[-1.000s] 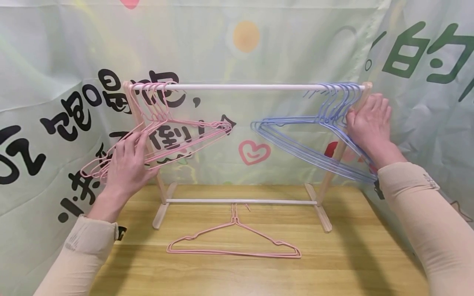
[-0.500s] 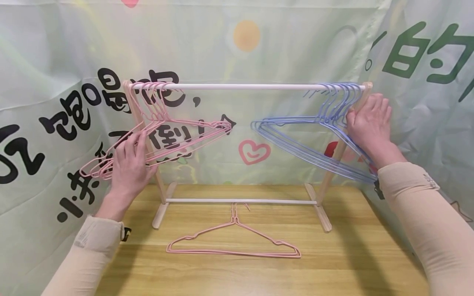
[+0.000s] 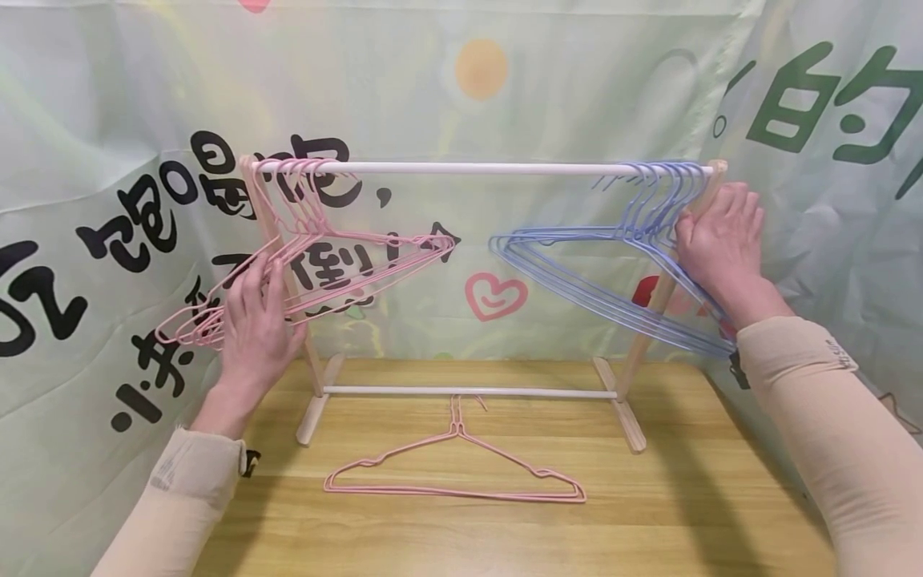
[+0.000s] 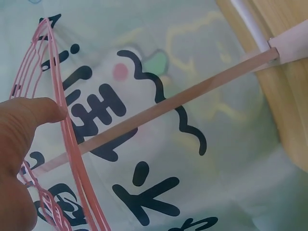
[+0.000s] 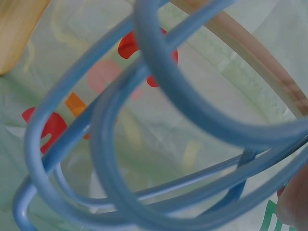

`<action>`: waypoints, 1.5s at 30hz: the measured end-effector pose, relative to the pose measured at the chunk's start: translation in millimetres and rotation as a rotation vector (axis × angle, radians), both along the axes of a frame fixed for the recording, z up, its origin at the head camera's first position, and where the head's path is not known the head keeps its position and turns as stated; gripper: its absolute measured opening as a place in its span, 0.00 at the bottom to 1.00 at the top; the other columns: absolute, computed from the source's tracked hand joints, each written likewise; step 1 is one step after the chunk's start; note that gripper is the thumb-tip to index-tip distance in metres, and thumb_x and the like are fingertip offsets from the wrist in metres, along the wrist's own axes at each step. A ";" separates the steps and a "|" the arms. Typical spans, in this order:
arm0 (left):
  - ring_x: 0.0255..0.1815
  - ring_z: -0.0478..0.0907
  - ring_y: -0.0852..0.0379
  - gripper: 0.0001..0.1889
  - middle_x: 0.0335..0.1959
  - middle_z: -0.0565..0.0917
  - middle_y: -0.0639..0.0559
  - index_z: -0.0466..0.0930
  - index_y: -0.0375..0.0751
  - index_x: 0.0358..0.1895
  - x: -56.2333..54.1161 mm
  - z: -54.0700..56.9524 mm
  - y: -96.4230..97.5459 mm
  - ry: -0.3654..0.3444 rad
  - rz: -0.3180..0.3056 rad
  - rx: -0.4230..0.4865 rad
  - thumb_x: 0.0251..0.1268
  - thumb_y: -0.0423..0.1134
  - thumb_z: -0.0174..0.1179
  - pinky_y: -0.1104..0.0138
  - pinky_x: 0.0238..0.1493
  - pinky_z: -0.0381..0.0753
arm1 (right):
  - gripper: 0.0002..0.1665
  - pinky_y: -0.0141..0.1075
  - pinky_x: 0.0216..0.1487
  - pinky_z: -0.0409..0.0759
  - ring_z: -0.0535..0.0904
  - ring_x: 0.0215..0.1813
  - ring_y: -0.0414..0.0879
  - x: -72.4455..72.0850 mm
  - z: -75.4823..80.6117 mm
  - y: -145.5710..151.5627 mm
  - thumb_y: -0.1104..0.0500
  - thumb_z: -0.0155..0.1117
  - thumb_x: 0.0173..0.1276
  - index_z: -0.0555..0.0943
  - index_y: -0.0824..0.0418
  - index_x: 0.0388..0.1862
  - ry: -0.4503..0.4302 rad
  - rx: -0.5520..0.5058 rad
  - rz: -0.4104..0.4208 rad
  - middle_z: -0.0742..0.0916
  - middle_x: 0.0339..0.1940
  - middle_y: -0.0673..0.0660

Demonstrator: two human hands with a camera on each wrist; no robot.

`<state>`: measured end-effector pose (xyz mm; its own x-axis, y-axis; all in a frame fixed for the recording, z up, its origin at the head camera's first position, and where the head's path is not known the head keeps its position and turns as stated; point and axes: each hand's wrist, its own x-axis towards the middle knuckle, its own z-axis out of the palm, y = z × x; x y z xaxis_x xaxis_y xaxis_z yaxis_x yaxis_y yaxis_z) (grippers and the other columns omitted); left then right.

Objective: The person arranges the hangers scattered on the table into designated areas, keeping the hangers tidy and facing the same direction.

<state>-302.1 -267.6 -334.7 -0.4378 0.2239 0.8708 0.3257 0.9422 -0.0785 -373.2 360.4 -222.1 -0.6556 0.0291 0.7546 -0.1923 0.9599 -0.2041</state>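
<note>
Several pink wire hangers (image 3: 375,237) hang bunched at the left end of the rack's white top rail (image 3: 461,168). My left hand (image 3: 255,324) holds them by their shoulders and lower bars, fingers bent over the near side. In the left wrist view my thumb (image 4: 45,109) presses against the bundled pink bars (image 4: 72,144). Several blue wire hangers (image 3: 562,232) hang at the right end. My right hand (image 3: 721,240) grips the right wooden upright (image 3: 659,304) beside them, its fingertips hidden. The blue hanger loops (image 5: 144,67) fill the right wrist view.
Two overlapping pink hangers (image 3: 454,490) lie on the wooden table (image 3: 461,537) in front of the rack's lower white bar (image 3: 469,392). Wooden feet (image 3: 320,401) support the rack. A printed cloth backdrop (image 3: 433,104) stands behind and at both sides.
My left hand has shifted slightly right, and the rightmost pink hook has slid left, closer to the other pink hooks. My right hand and the hangers on the table stay put.
</note>
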 end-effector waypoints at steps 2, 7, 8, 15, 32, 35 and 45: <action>0.67 0.58 0.27 0.57 0.80 0.54 0.31 0.54 0.31 0.79 3.6 -1.5 2.2 0.003 -0.013 0.012 0.42 0.31 0.78 0.39 0.67 0.60 | 0.28 0.64 0.55 0.56 0.57 0.52 0.73 0.1 0.0 0.4 0.52 0.42 0.75 0.61 0.79 0.53 -0.001 0.000 -0.001 0.64 0.52 0.76; 0.66 0.61 0.25 0.54 0.77 0.59 0.28 0.56 0.32 0.80 12.6 -6.6 10.1 0.025 -0.070 0.043 0.45 0.31 0.75 0.38 0.67 0.62 | 0.28 0.64 0.55 0.56 0.57 0.52 0.73 -0.1 -0.5 0.6 0.52 0.42 0.75 0.61 0.79 0.53 -0.003 0.002 -0.002 0.64 0.52 0.76; 0.65 0.62 0.25 0.53 0.76 0.60 0.28 0.56 0.32 0.79 14.7 -7.8 12.8 0.027 -0.087 0.052 0.46 0.32 0.74 0.37 0.66 0.63 | 0.28 0.64 0.55 0.56 0.57 0.52 0.73 -0.1 -0.7 0.8 0.52 0.42 0.75 0.61 0.79 0.53 -0.003 0.001 -0.002 0.64 0.52 0.76; 0.59 0.69 0.25 0.40 0.70 0.68 0.26 0.65 0.25 0.72 27.5 -19.9 35.7 0.024 -0.213 0.069 0.57 0.43 0.63 0.37 0.57 0.70 | 0.27 0.64 0.55 0.56 0.57 0.51 0.73 -0.9 -1.2 2.0 0.52 0.42 0.74 0.60 0.78 0.53 0.000 0.003 -0.003 0.64 0.51 0.76; 0.66 0.72 0.34 0.41 0.71 0.71 0.30 0.67 0.25 0.72 50.0 -85.3 83.1 -0.245 -0.399 -0.118 0.56 0.42 0.68 0.42 0.66 0.72 | 0.28 0.64 0.55 0.56 0.57 0.52 0.73 -0.5 -1.0 0.0 0.51 0.42 0.75 0.61 0.79 0.53 0.009 0.006 0.001 0.64 0.51 0.77; 0.65 0.73 0.36 0.41 0.70 0.72 0.31 0.67 0.26 0.72 53.5 -95.8 88.6 -0.278 -0.407 -0.167 0.57 0.43 0.68 0.45 0.64 0.75 | 0.29 0.64 0.56 0.57 0.57 0.52 0.73 -0.6 -0.5 -0.2 0.51 0.42 0.75 0.61 0.79 0.54 0.012 0.006 0.002 0.64 0.52 0.77; 0.75 0.67 0.40 0.43 0.79 0.65 0.38 0.61 0.35 0.79 67.8 -121.2 98.5 -0.544 -0.408 -0.289 0.66 0.50 0.67 0.46 0.74 0.67 | 0.28 0.64 0.56 0.56 0.57 0.53 0.73 -1.1 -0.5 0.4 0.51 0.42 0.75 0.61 0.79 0.54 0.009 -0.003 0.008 0.64 0.52 0.77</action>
<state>-234.3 -169.2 -455.8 -0.6238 0.6488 0.4359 0.7094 0.7041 -0.0328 -374.3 360.7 -222.6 -0.6492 0.0263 0.7602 -0.2021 0.9575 -0.2057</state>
